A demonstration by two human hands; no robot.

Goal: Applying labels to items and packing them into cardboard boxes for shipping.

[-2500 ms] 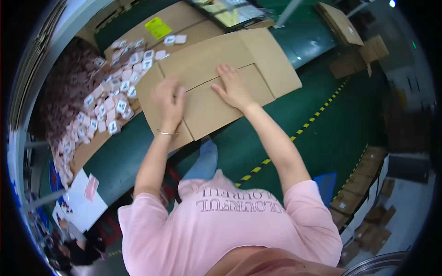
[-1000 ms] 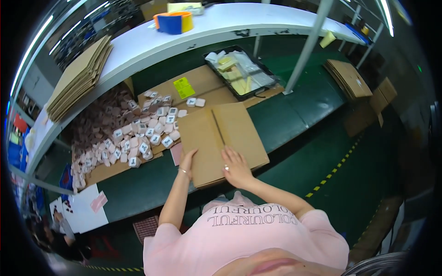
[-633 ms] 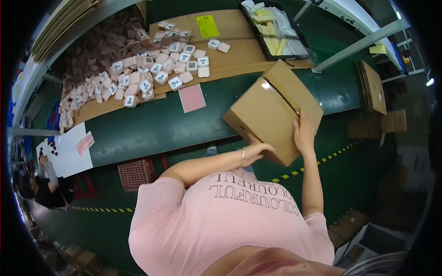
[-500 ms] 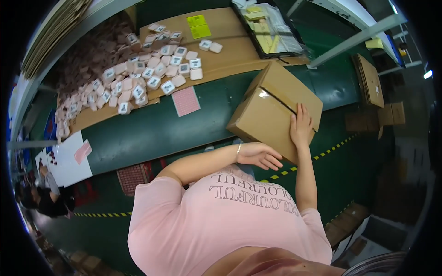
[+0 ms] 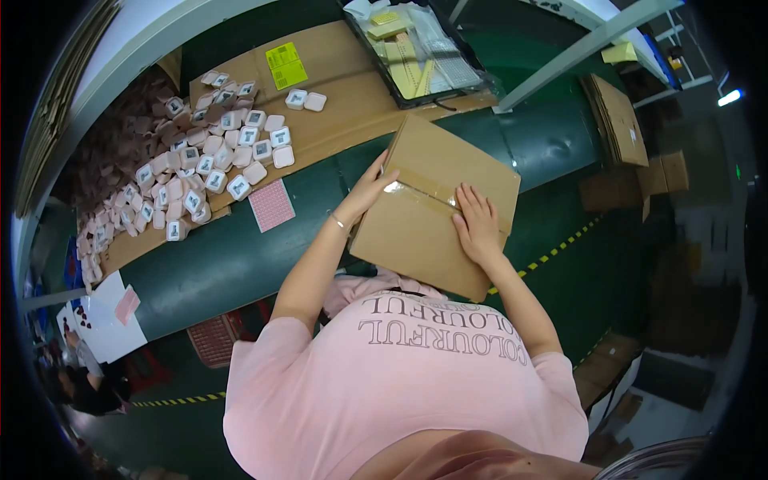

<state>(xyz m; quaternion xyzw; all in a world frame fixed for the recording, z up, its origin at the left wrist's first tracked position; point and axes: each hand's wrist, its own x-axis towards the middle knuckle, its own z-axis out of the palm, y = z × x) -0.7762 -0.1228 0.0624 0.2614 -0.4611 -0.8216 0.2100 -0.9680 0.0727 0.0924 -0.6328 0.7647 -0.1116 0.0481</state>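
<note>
1. At centre frame, on the green table [image 5: 224,264]: closed brown cardboard box [image 5: 436,204], tilted, near edge just above the pink shirt, a strip of clear tape [image 5: 420,188] shining across the top seam.
2. Left hand [image 5: 370,188] laid on the box's left side, fingers spread and pointing up along the edge toward the tape; forearm bare, thin bracelet at the wrist, elbow bent low toward the body.
3. Right hand [image 5: 478,224] flat on the top panel, palm down, fingers fanned toward the tape; forearm running down and right to the shoulder.
4. Hands apart, both pressed open on the cardboard, neither curled around anything.
5. Left of the box: small pink grid-patterned card [image 5: 272,206] lying flat on the green surface.
6. Upper left: heap of small white square cases [image 5: 204,164] spread over a flat cardboard sheet [image 5: 352,96], with a yellow label [image 5: 286,66] on it.
7. Top centre: dark tray [image 5: 416,52] of yellowish packets.
8. Upper right: stack of flattened cartons [image 5: 616,120].
</note>
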